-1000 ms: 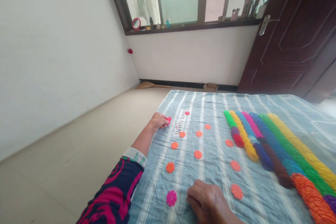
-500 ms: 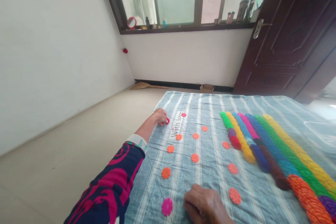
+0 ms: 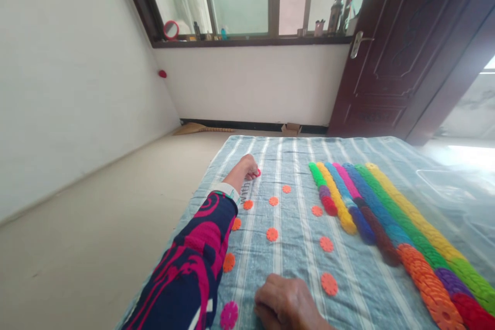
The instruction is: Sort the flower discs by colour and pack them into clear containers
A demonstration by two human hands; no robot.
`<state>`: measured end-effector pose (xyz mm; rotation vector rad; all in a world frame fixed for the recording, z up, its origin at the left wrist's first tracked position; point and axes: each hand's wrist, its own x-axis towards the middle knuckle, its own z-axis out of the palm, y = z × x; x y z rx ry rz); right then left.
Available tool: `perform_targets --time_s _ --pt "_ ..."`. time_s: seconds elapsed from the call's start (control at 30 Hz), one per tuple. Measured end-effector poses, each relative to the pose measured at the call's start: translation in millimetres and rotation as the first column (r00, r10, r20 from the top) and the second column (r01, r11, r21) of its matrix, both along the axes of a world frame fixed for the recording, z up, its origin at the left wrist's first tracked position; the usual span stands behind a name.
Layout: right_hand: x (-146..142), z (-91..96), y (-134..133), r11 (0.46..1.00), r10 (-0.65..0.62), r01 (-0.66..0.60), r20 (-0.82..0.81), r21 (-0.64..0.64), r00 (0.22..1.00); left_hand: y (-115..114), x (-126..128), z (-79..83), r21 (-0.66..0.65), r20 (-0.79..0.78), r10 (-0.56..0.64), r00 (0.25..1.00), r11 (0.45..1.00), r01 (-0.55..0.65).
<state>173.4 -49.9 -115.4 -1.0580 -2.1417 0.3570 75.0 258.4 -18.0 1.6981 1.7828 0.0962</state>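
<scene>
My left hand is at the far left of the striped cloth, its fingers pinched on a red plastic snowflake disc beside the printed lettering. Whether a second disc is tucked in the fingers is hidden. Low in the middle, my right hand rests curled on the cloth; anything inside it is out of sight. Nearest to it lie a magenta disc on its left and a coral disc on its right. Several orange discs, one of them mid-cloth, are spread singly between the hands.
Long overlapping rows of coloured discs, including a yellow row, lie along the right side of the striped cloth. A clear plastic container stands beyond them. Behind are a windowsill with bottles, a brown door and a broom.
My left hand, pinching a red disc, has moved right across the lettering to where another red disc lay. My right hand stays curled on the cloth. The view has swung slightly right.
</scene>
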Motion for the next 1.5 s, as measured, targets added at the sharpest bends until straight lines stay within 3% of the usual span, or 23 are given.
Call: perform_targets --time_s 0.13,0.23,0.3,0.4,0.47,0.53,0.6,0.7,0.9,1.1,1.5 --pt "-1 13.1 -4 0.996 0.008 -0.018 -0.115 -0.086 0.993 -7 -6 8.6 0.039 0.006 0.053 0.999 0.998 -0.054" --pt "3 27.3 -3 0.96 -0.125 0.028 -0.339 -0.277 0.932 -27 -10 14.6 0.119 0.104 0.031 0.994 0.992 -0.043" --pt "11 37.0 3 0.909 -0.279 0.087 -0.438 -0.408 0.855 -51 -11 16.7 0.154 0.189 -0.022 0.982 0.988 -0.008" --pt "30 47.4 20 0.844 -0.457 0.192 -0.484 -0.501 0.746 -101 -9 15.1 0.155 0.318 -0.144 0.937 0.983 0.098" --pt "42 50.6 29 0.807 -0.528 0.243 -0.475 -0.538 0.704 -141 -4 11.3 0.146 0.481 -0.277 0.832 0.961 0.236" --pt "50 51.7 34 0.798 -0.547 0.276 -0.451 -0.537 0.706 -178 1 6.3 0.161 0.518 -0.35 0.78 0.936 0.313" --pt "54 51.9 35 0.82 -0.522 0.309 -0.407 -0.482 0.75 -207 6 1.4 0.227 0.475 -0.398 0.784 0.917 0.328" --pt "55 50.9 32 0.855 -0.478 0.362 -0.296 -0.37 0.827 -230 9 -5.4 0.352 0.352 -0.43 0.831 0.884 0.308" --pt "52 45.5 30 0.913 -0.384 0.378 -0.012 -0.151 0.923 -230 4 -14.5 0.402 0.178 -0.493 0.851 0.826 0.394" --pt "48 42.5 32 0.895 -0.425 0.446 0.26 -0.027 0.867 -221 -7 -7.8 0.284 0.198 -0.568 0.799 0.814 0.508" --pt "43 49.9 30 0.927 -0.36 0.374 0.285 0.006 0.888 -223 -6 -12.8 0.328 0.092 -0.578 0.811 0.787 0.523"
